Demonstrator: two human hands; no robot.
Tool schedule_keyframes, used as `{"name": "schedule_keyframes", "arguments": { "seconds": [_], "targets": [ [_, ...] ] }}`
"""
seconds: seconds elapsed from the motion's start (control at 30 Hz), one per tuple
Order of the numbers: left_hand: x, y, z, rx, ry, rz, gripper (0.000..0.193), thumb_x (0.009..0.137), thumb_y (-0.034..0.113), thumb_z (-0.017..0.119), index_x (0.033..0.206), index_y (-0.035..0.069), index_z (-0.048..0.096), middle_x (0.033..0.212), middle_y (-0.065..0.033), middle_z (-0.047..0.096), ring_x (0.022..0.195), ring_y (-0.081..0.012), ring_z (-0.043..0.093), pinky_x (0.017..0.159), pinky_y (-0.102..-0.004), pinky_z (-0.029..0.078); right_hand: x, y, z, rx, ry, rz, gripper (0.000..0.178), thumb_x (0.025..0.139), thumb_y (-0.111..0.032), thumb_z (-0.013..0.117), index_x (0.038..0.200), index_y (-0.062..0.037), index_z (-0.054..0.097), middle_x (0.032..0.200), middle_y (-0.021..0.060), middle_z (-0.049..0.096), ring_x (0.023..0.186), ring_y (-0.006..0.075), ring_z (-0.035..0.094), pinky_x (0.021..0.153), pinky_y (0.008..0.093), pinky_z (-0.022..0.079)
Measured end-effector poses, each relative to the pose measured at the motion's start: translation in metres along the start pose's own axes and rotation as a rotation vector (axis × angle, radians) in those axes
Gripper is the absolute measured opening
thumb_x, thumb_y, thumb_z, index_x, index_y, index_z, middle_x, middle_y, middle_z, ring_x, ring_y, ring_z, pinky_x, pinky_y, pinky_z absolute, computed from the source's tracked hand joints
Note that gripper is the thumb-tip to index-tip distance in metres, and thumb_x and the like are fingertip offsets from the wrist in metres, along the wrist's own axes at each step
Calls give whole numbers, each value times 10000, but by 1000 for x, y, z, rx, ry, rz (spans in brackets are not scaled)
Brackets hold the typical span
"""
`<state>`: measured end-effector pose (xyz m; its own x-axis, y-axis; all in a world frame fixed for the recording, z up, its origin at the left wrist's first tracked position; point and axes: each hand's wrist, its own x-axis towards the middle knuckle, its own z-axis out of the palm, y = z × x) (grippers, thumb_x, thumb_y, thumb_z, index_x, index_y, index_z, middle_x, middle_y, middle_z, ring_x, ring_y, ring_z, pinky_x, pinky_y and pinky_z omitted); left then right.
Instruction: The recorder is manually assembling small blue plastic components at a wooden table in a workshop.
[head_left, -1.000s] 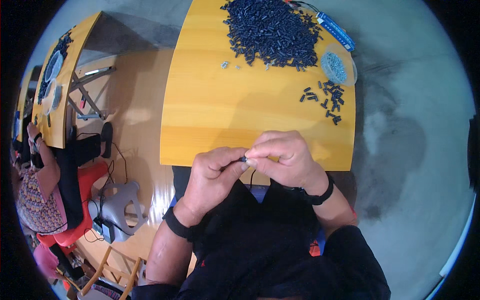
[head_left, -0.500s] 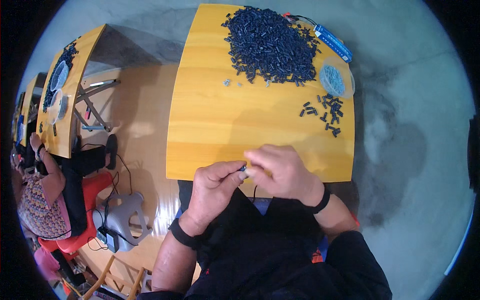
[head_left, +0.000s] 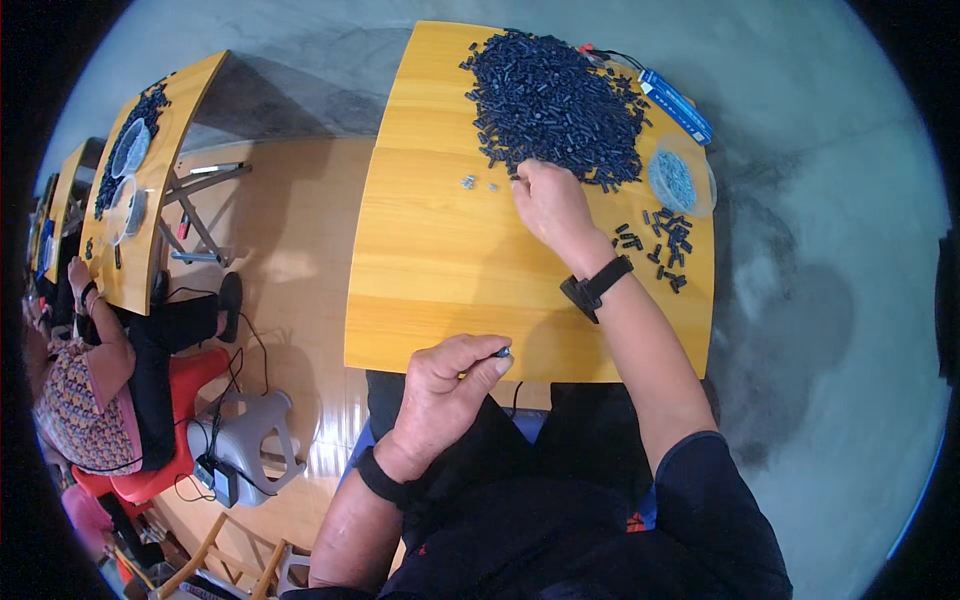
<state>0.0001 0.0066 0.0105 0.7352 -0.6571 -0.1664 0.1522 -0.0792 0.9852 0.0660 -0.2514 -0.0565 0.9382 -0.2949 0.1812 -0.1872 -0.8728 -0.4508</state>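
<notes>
My left hand [head_left: 452,385] is just over the table's near edge, thumb and forefinger pinching a small dark cylinder [head_left: 501,352] with a pale shiny spot on it. Farther out, my right hand [head_left: 553,205] reaches to the near border of a big heap of short black cylinders [head_left: 560,100]. Its fingers are drawn together at the border; what they hold, if anything, is too small and covered to make out. Left of those fingertips lie a few tiny silvery pieces [head_left: 468,182]. A smaller group of black cylinders [head_left: 672,240] is spread right of my right wrist.
A round clear tub [head_left: 700,190] of small pale-blue metal pieces stands at the yellow table's [head_left: 420,250] right edge. Behind it lies a blue-and-white box [head_left: 675,105] with a cable. On the left, a person [head_left: 95,380] sits at another table [head_left: 150,220], near a grey stool [head_left: 250,440].
My right hand has left my left hand and stretched forward to the heap's near border. The left hand keeps its pinch on the small cylinder. The whole view has shifted slightly.
</notes>
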Motion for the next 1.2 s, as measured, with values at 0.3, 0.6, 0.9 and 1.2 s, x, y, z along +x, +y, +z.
{"name": "schedule_keyframes", "arguments": {
  "seconds": [0.3, 0.6, 0.9, 1.2],
  "targets": [
    [1, 1, 1, 40, 39, 13, 159, 842, 19, 692, 998, -10, 689, 888, -69, 693, 812, -106, 627, 736, -234, 503, 4, 5, 3, -80, 14, -108, 123, 831, -109, 553, 757, -15, 581, 773, 198, 610, 716, 403, 608, 650, 497, 494],
    [0, -1, 2, 31, 33, -30, 155, 846, 22, 692, 997, -12, 686, 896, -57, 690, 825, -101, 619, 748, -235, 502, -21, 1, -17, 85, -120, -75, 97, 810, -42, 520, 838, -1, 603, 825, 210, 612, 829, 393, 601, 735, 489, 477],
    [3, -4, 4, -9, 31, -30, 159, 840, 14, 696, 996, -14, 686, 904, -62, 689, 839, -106, 624, 757, -236, 502, -28, 10, -16, 179, -106, -77, 90, 809, -47, 533, 850, 0, 598, 821, 223, 611, 825, 409, 595, 738, 488, 474],
    [1, 0, 3, 12, 42, -13, 153, 838, 5, 691, 990, -10, 689, 908, -71, 689, 834, -112, 626, 754, -234, 502, -20, 4, -12, 15, -191, -121, 116, 827, -117, 546, 781, -13, 570, 799, 207, 612, 795, 400, 601, 704, 497, 480]
  ]
}}
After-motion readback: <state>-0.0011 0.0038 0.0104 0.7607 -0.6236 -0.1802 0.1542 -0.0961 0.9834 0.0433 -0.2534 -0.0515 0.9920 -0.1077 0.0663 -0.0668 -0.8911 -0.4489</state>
